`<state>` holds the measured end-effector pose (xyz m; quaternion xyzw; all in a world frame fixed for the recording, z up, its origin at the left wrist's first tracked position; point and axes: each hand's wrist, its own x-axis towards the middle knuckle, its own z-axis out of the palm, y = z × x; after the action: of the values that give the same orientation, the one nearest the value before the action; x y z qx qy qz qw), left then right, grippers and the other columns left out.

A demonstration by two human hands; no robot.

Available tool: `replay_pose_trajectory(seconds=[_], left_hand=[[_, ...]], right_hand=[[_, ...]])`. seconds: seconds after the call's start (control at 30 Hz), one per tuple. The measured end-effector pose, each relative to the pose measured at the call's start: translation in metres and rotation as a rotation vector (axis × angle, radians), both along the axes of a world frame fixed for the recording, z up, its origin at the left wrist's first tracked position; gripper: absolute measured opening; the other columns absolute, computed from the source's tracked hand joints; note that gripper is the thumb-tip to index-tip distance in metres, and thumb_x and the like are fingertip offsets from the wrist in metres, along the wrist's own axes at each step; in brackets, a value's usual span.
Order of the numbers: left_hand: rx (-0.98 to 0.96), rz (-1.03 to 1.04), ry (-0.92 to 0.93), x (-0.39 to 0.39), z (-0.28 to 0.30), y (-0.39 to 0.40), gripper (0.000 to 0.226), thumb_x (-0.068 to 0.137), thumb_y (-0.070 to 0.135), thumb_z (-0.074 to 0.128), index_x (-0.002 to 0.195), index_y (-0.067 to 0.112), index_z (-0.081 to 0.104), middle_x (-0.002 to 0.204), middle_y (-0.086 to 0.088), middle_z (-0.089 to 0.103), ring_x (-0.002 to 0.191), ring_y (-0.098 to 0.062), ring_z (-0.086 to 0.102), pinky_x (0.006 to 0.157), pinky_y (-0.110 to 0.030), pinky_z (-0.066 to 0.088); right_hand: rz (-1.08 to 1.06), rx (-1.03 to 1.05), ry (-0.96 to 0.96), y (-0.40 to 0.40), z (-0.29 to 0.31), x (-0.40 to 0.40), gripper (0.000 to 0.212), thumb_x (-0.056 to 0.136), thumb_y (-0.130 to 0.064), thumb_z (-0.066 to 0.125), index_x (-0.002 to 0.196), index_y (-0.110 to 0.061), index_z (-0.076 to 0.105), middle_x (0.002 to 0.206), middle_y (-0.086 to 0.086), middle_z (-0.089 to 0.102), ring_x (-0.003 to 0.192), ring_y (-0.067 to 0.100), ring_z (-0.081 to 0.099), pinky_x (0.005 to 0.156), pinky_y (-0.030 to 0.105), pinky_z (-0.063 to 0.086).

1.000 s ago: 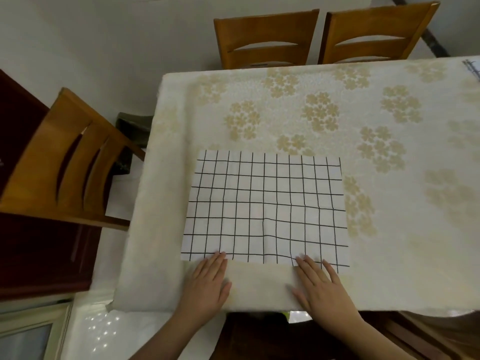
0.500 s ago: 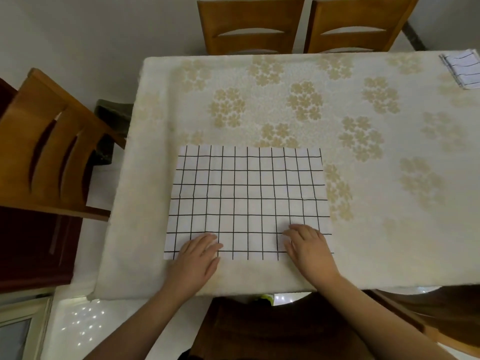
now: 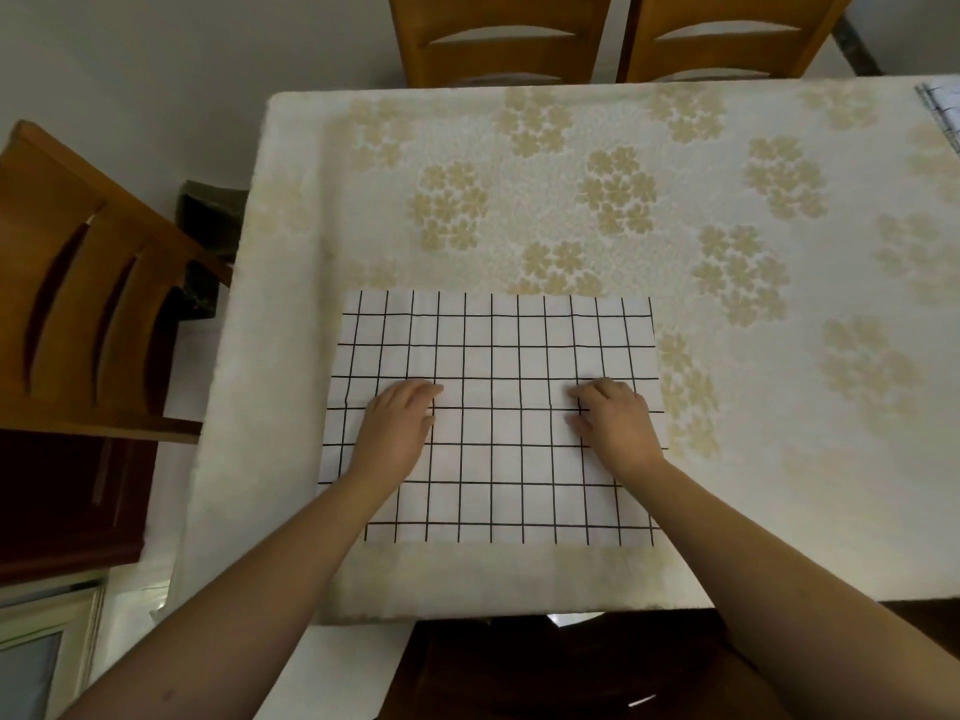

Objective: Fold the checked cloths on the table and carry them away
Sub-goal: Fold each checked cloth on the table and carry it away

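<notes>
- Checked cloth lay flat near the table's front edge, its close side just short of the rim, as you leaned over it.
- Your left hand and right hand had slid from that near hem, where they sat a second ago, up to the cloth's middle, palms down; fingers looked loosely together and slightly bent, pinching nothing.
- That move read as smoothing along a faint horizontal crease between the hands, so no fold appeared made yet.
- The fabric was thin, white, ruled with black grid lines and rectangular; under it, a cream tablecloth with tan flower clusters looked lightly textured.
- A second checked piece showed at the far right corner, well apart.
- Two wooden chairs stood beyond.
</notes>
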<state>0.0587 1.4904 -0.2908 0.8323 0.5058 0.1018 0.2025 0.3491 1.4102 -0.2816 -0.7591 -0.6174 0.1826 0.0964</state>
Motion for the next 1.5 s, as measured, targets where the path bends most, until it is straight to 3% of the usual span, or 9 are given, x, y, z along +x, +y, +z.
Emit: replay_pose_trajectory(seconds=[0.13, 0.23, 0.47, 0.67, 0.87, 1.07, 1.17, 1.4, 1.5], left_hand=[[0.0, -0.011, 0.002, 0.003, -0.002, 0.018, 0.031, 0.08, 0.011, 0.075, 0.11, 0.012, 0.068, 0.11, -0.005, 0.063, 0.106, -0.027, 0.056, 0.091, -0.049, 0.047], [-0.005, -0.002, 0.002, 0.009, -0.001, 0.024, 0.024, 0.08, 0.019, 0.077, 0.103, 0.013, 0.07, 0.104, -0.003, 0.062, 0.103, -0.025, 0.055, 0.091, -0.039, 0.042], [0.031, -0.05, -0.028, 0.016, 0.0, 0.029, 0.009, 0.079, 0.011, 0.076, 0.084, 0.013, 0.069, 0.09, -0.002, 0.061, 0.087, -0.023, 0.055, 0.08, -0.04, 0.047], [0.048, -0.09, -0.054, 0.012, 0.006, 0.028, 0.004, 0.083, 0.009, 0.072, 0.086, 0.012, 0.07, 0.091, -0.001, 0.062, 0.088, -0.022, 0.055, 0.083, -0.031, 0.035], [0.04, -0.139, -0.07, 0.005, 0.013, 0.028, 0.004, 0.085, 0.009, 0.071, 0.087, 0.012, 0.07, 0.09, -0.002, 0.065, 0.086, -0.024, 0.059, 0.081, -0.037, 0.044], [0.031, -0.152, -0.067, 0.003, 0.037, 0.025, 0.007, 0.092, 0.015, 0.063, 0.088, 0.011, 0.067, 0.083, -0.001, 0.068, 0.075, -0.02, 0.062, 0.071, -0.035, 0.05], [0.041, -0.148, -0.078, 0.003, 0.047, 0.022, 0.008, 0.093, 0.015, 0.061, 0.091, 0.01, 0.068, 0.085, -0.002, 0.07, 0.076, -0.02, 0.063, 0.07, -0.032, 0.049], [0.078, -0.206, -0.074, 0.001, 0.075, 0.015, 0.017, 0.094, 0.025, 0.06, 0.097, 0.012, 0.07, 0.09, 0.0, 0.072, 0.078, -0.023, 0.066, 0.072, -0.033, 0.049], [0.024, -0.136, -0.086, 0.0, 0.091, 0.009, 0.019, 0.092, 0.03, 0.063, 0.1, 0.014, 0.071, 0.092, 0.003, 0.071, 0.08, -0.017, 0.063, 0.071, -0.029, 0.045]], right_hand=[[-0.023, -0.022, 0.041, 0.014, -0.002, 0.0, 0.033, 0.079, -0.023, 0.077, 0.109, -0.015, 0.069, 0.109, 0.008, 0.062, 0.105, 0.033, 0.055, 0.09, 0.041, 0.037], [-0.034, -0.055, 0.043, 0.023, -0.001, 0.001, 0.03, 0.079, -0.029, 0.076, 0.106, -0.016, 0.069, 0.111, 0.007, 0.059, 0.107, 0.029, 0.051, 0.092, 0.037, 0.034], [-0.029, -0.118, 0.007, 0.03, 0.0, 0.002, 0.019, 0.079, -0.037, 0.075, 0.089, -0.021, 0.069, 0.107, 0.002, 0.055, 0.107, 0.024, 0.047, 0.094, 0.034, 0.03], [0.024, -0.086, -0.029, 0.025, 0.002, 0.001, 0.018, 0.078, -0.036, 0.075, 0.089, -0.022, 0.069, 0.105, 0.001, 0.056, 0.105, 0.024, 0.049, 0.095, 0.037, 0.031], [0.066, -0.039, -0.028, 0.022, 0.004, -0.002, 0.017, 0.082, -0.033, 0.073, 0.085, -0.018, 0.067, 0.097, 0.001, 0.061, 0.097, 0.025, 0.052, 0.088, 0.035, 0.033], [0.142, 0.153, -0.035, 0.012, 0.019, -0.003, 0.013, 0.084, -0.014, 0.073, 0.083, -0.01, 0.061, 0.058, 0.0, 0.06, 0.049, 0.024, 0.054, 0.061, 0.033, 0.049], [0.165, 0.18, -0.044, 0.008, 0.023, 0.002, 0.015, 0.08, -0.016, 0.077, 0.093, -0.011, 0.07, 0.067, -0.001, 0.07, 0.057, 0.023, 0.064, 0.067, 0.032, 0.049], [0.158, 0.175, -0.025, -0.003, 0.042, 0.012, 0.012, 0.083, -0.023, 0.075, 0.081, -0.012, 0.072, 0.072, 0.001, 0.069, 0.063, 0.023, 0.065, 0.064, 0.031, 0.049], [0.084, 0.111, 0.018, -0.01, 0.058, 0.012, 0.015, 0.089, -0.024, 0.068, 0.091, -0.009, 0.068, 0.065, 0.001, 0.064, 0.059, 0.024, 0.059, 0.054, 0.024, 0.035]])
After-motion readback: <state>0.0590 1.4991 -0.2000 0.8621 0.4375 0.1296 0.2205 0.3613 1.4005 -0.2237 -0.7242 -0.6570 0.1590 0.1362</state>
